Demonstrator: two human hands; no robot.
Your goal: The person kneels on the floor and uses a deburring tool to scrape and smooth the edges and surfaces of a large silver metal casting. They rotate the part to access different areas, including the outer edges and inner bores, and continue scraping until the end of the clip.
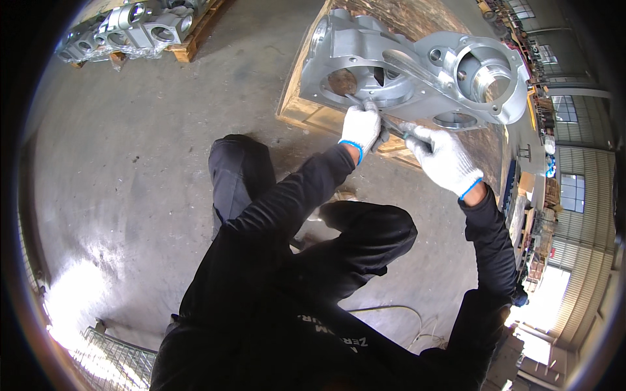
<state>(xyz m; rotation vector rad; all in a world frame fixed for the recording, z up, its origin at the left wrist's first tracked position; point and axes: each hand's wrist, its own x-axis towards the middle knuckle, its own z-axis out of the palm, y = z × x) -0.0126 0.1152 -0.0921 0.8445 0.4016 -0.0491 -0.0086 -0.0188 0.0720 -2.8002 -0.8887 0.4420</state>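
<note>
A large machined metal gear housing [362,110] with several round bores lies before me on a wooden crate [313,115]. Both my hands wear white knit gloves with blue cuffs. A slim metal hand tool, apparently a file [392,124], runs between them. My left hand [361,126] grips it near its front end, close to the lower rim of the big left bore. The tool's tip reaches to that bore's edge; whether it touches the metal I cannot tell. My right hand [442,156] holds the rear end, whose handle is mostly hidden by the fingers.
More metal housings [142,32], partly in plastic film, sit on a wooden pallet [183,51] at upper left. A hose or cable [391,308] lies on the concrete floor [132,146] behind me. A wire mesh cage [117,357] stands at lower left. Stored goods line the right wall.
</note>
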